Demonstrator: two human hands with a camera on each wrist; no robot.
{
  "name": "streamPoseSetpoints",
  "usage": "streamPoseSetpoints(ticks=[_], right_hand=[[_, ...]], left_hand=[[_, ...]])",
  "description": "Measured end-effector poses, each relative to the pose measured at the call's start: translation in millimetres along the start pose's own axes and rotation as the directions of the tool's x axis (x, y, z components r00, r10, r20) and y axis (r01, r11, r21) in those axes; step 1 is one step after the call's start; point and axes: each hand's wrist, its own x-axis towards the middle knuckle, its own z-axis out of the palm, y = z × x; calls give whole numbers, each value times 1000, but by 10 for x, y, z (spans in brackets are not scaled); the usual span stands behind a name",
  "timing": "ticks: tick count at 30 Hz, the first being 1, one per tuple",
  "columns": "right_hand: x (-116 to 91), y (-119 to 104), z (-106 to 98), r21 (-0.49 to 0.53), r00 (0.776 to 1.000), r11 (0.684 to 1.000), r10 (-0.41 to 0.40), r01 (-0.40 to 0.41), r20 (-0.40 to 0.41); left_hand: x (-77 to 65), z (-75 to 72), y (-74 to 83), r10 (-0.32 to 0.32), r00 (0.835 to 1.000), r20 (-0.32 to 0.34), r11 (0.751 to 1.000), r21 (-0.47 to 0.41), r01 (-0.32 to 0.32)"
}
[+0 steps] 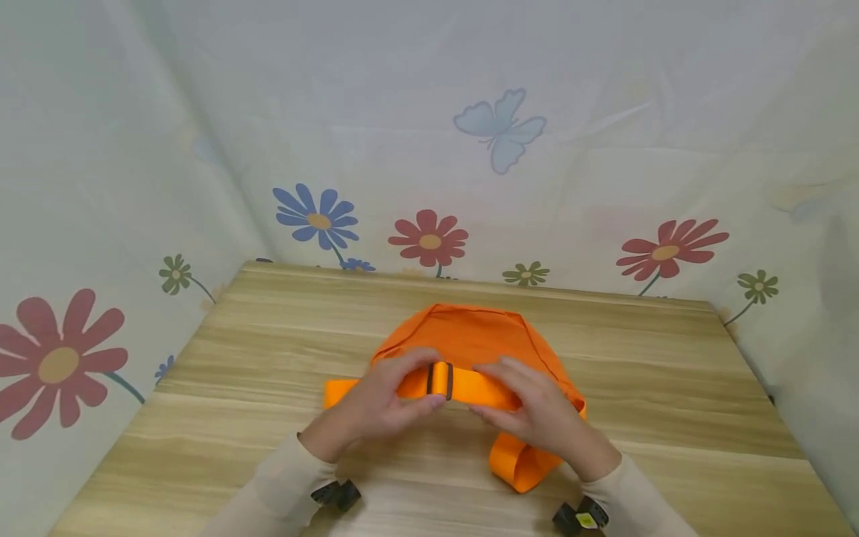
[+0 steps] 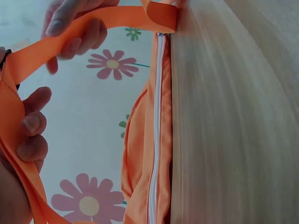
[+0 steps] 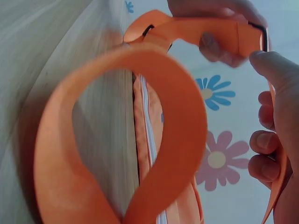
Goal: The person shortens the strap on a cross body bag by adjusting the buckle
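Note:
An orange fabric bag [image 1: 476, 333] lies on the table, its white zipper [image 2: 157, 121] visible in the left wrist view. Raised above its near side is a stretch of orange strap [image 1: 478, 388] with a dark slider buckle [image 1: 439, 380]. My left hand [image 1: 384, 399] pinches the strap just left of the buckle, its thumb close to the buckle. To the right of the buckle, my right hand [image 1: 540, 406] grips the same strap between thumb and fingers. A loose strap loop [image 1: 523, 462] hangs below the right hand.
The wood-grain table [image 1: 255, 350] reaches back to a pale curtain [image 1: 376, 149] printed with flowers and a butterfly. Strap also shows left of my left wrist. Black wrist cameras [image 1: 335, 494] are worn on both arms.

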Motion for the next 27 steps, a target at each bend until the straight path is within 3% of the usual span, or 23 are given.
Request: streamPoseSetpoints(ticks=[5,13,20,27], right_hand=[[-10,39,-21,-4,998,999,-54,54,-31],[22,24,51,29,996,996,-85,86,-34],[75,-28,63,40,995,994,-98,100,-33],[135,-72,65,-17,992,992,-124,124,-20]], left_hand=[[-24,-25,-26,-14,1000,-5,1000,1,14],[-17,29,-83,76,997,18,993,-92,-74],[13,69,-77,94,995,32,992,-87,-91],[22,102,-82,91,994,53,994,-64,-87]])
